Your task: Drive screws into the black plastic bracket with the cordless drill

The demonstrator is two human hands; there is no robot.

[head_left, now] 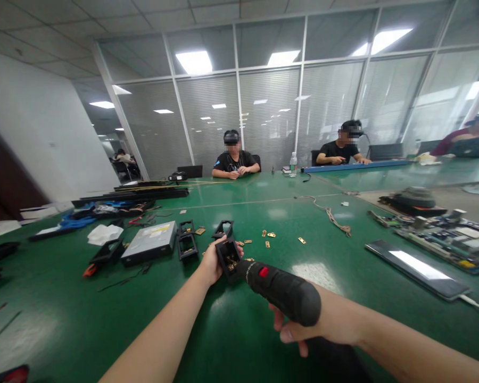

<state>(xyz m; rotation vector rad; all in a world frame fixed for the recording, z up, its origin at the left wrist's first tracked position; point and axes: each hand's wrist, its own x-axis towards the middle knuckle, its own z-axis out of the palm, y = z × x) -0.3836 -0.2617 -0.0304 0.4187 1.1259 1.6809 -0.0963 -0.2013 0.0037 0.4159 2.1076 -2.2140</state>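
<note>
My left hand (213, 260) grips a small black plastic bracket (229, 256) and holds it upright just above the green table (239, 330). My right hand (303, 327) is wrapped round a black electric screwdriver (281, 290) with a red switch. Its tip points into the bracket. Several small brass pieces (268, 235) lie scattered on the table just beyond the bracket. Two more black brackets (187, 242) lie to the left of my left hand.
A grey optical drive (149, 242) lies left of the brackets, with white paper (104, 233) and cables beyond it. A circuit board (443, 236) and a dark flat panel (417, 268) lie at the right. Two seated people (235, 159) face me across the table.
</note>
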